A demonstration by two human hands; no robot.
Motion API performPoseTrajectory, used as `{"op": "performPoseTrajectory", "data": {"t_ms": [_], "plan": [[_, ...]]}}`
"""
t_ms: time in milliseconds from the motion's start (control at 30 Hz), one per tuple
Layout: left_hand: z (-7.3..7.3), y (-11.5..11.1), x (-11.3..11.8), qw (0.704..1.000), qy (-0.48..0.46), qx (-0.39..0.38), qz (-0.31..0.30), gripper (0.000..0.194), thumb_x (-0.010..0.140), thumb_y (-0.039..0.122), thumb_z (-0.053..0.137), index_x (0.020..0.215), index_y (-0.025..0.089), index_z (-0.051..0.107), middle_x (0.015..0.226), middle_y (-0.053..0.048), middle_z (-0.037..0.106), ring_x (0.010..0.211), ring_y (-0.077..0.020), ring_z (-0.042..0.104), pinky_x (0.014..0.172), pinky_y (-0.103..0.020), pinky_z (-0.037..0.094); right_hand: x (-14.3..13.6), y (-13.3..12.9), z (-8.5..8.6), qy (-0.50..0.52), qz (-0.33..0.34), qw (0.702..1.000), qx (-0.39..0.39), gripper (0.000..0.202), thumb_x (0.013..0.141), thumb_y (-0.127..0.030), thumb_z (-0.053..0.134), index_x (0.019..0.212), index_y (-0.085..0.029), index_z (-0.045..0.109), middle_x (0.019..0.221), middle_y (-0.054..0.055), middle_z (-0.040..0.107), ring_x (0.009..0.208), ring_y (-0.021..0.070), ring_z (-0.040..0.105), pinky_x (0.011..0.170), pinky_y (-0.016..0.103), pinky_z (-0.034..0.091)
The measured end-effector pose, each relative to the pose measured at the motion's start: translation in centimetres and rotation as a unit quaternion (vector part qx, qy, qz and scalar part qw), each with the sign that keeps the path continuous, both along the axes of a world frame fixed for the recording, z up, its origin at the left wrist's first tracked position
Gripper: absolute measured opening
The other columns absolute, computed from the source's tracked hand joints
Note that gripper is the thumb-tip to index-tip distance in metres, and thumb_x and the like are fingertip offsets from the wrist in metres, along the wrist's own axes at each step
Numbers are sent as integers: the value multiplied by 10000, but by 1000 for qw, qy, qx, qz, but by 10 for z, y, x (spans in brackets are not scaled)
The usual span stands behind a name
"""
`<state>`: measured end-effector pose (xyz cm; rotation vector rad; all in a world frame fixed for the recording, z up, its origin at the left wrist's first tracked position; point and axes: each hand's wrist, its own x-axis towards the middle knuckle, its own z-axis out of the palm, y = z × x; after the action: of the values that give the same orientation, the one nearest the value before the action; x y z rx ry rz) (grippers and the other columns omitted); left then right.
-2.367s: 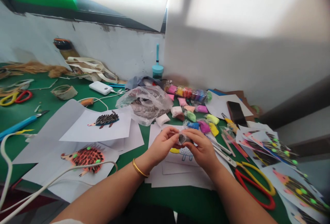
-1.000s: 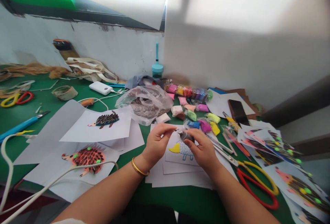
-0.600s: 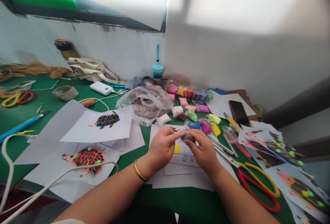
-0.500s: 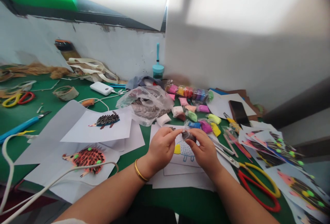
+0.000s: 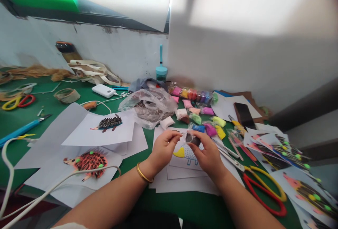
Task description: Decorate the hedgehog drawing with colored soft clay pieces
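My right hand (image 5: 210,150) grips a small packet of dark modelling clay (image 5: 194,140), its clear wrapper gathered at the left end. Just left of it, my left hand (image 5: 166,148) is closed in a pinch by the wrapper's loose end. What its fingertips hold is too small to make out. Below both hands lies a paper drawing of a hedgehog (image 5: 191,153) with a yellow clay face and blue outlines, partly covered by the hands. Farther back sits a clear plastic bag (image 5: 150,107) of striped seeds.
Several coloured clay packets (image 5: 210,128) lie beyond my hands. Large scissors (image 5: 253,176) with red and yellow handles and a phone (image 5: 243,115) are at right, near finished hedgehog pictures (image 5: 303,190). Left are a seed hedgehog picture (image 5: 91,164), a white cable (image 5: 66,179) and a blue-handled cutter (image 5: 22,130).
My left fingertips have drawn back left from the clay packet. The packet has tilted in my right hand, showing its wrapper end. More of the yellow face is uncovered.
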<state>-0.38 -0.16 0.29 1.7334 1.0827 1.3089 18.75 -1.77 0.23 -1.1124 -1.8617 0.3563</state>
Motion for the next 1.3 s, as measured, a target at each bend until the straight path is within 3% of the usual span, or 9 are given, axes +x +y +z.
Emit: {"op": "performPoseTrajectory", "data": {"t_ms": [133, 267, 433, 567, 733, 900, 1033, 1300], "plan": [[2, 3, -1, 997, -17, -70, -31, 187, 886, 336, 631, 925, 179, 723, 862, -53, 698, 801, -176, 641, 760, -314, 535, -2, 0, -1, -22, -13, 999, 28, 289, 907, -332, 637, 1173, -243, 567, 1095, 91, 668, 991, 254, 621, 841, 420, 522], [1, 1, 2, 996, -5, -80, -39, 288, 747, 375, 787, 952, 181, 729, 914, -60, 698, 773, -176, 644, 717, -307, 540, -6, 1, -4, -41, -16, 998, 32, 322, 890, -325, 652, 1183, -237, 550, 1075, 99, 647, 976, 264, 601, 829, 440, 521], [-2, -1, 4, 997, 12, -67, -24, 102, 785, 287, 747, 826, 194, 729, 812, -25, 698, 768, -174, 640, 719, -300, 522, -9, 1, -6, -63, -6, 998, 20, 440, 884, -278, 646, 1304, -239, 521, 1189, 117, 615, 1096, 286, 567, 953, 501, 483], [-2, 1, 3, 998, 22, -52, -20, 50, 797, 250, 730, 795, 200, 727, 791, -15, 697, 769, -172, 635, 732, -301, 508, -6, -1, -2, -31, 29, 998, -45, 495, 840, -387, 713, 1285, -243, 550, 1199, 105, 619, 1090, 278, 584, 927, 461, 508], [2, -1, 2, 998, 37, -40, -43, 78, 804, 280, 727, 786, 204, 731, 776, -20, 689, 753, -170, 627, 691, -289, 494, -2, 0, 4, 63, 52, 995, -61, 198, 950, -346, 556, 1072, -239, 670, 1097, 79, 689, 1050, 233, 638, 908, 406, 525], [5, -4, 6, 995, 68, -51, -61, 85, 809, 268, 718, 755, 204, 728, 745, -16, 677, 724, -160, 606, 639, -268, 468, -3, 0, 10, 82, 18, 996, -34, 160, 923, -273, 589, 822, -224, 703, 890, 60, 715, 877, 210, 669, 801, 367, 551], [8, -4, 7, 993, 80, -59, -67, 93, 794, 232, 716, 709, 196, 704, 700, -5, 641, 684, -147, 577, 604, -257, 441, -7, -2, 14, 69, 3, 998, -14, 176, 922, -266, 579, 783, -220, 677, 832, 56, 691, 816, 205, 649, 743, 356, 538], [9, -9, 7, 995, 60, -51, -68, 105, 821, 230, 681, 729, 181, 669, 735, -8, 625, 696, -139, 553, 647, -265, 434, -8, -4, 16, 67, 35, 997, -26, 177, 946, -249, 547, 802, -217, 644, 840, 42, 661, 828, 192, 624, 757, 341, 509]]}}
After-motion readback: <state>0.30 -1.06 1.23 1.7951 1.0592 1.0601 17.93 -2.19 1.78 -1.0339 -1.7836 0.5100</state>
